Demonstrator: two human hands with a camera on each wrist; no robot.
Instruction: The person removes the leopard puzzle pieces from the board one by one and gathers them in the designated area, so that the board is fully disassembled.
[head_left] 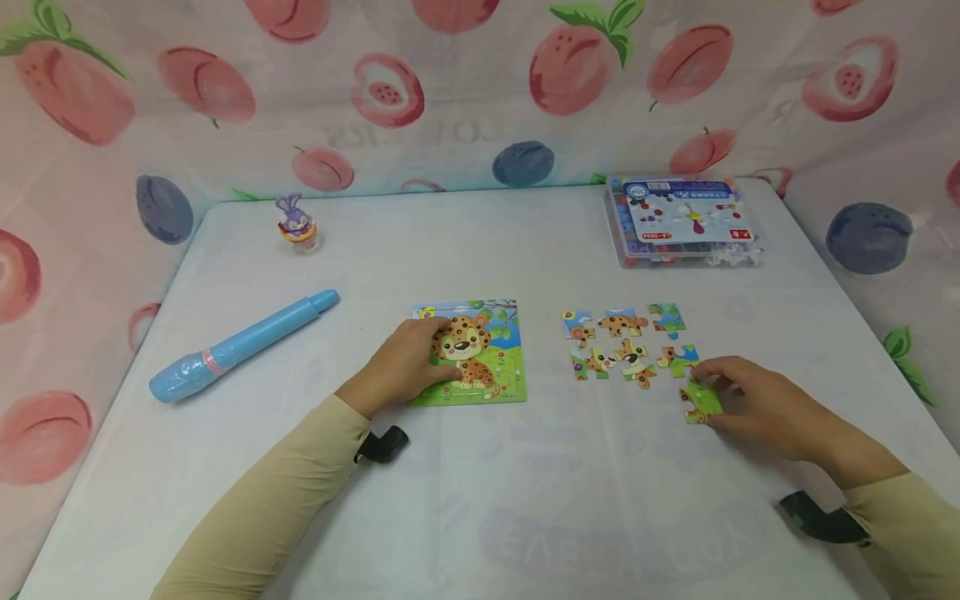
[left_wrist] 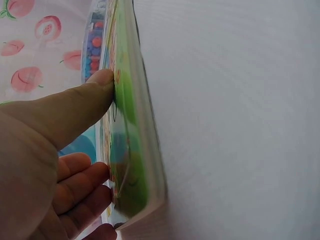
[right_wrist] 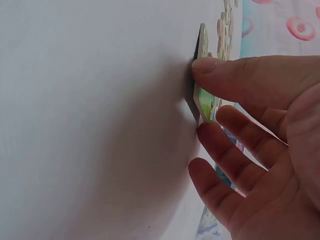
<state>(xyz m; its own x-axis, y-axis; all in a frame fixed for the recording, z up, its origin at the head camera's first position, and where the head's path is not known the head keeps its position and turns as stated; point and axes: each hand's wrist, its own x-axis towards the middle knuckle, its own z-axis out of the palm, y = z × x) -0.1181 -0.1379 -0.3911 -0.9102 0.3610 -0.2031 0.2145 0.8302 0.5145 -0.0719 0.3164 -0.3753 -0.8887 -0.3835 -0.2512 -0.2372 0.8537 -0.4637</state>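
A square puzzle board (head_left: 491, 358) with a spotted leopard cub picture lies flat on the table. My left hand (head_left: 401, 362) rests on its left side, the thumb (left_wrist: 95, 90) touching the picture face and the other fingers loosely bent against it. Several jigsaw pieces (head_left: 633, 358) with parts of a similar cub are spread out to the right of the board. At their lower right, my right hand (head_left: 772, 408) pinches a green puzzle piece (head_left: 701, 402) between thumb and fingers. In the right wrist view this puzzle piece (right_wrist: 204, 102) looks slightly tilted, one edge off the table.
A clear plastic box of coloured parts (head_left: 686, 221) sits at the back right. Toward the back left stands a small purple rabbit figure (head_left: 297, 223). A light blue stick-shaped object (head_left: 243, 346) lies at the left. Fruit-printed cloth (head_left: 465, 83) rises behind the white table (head_left: 450, 500).
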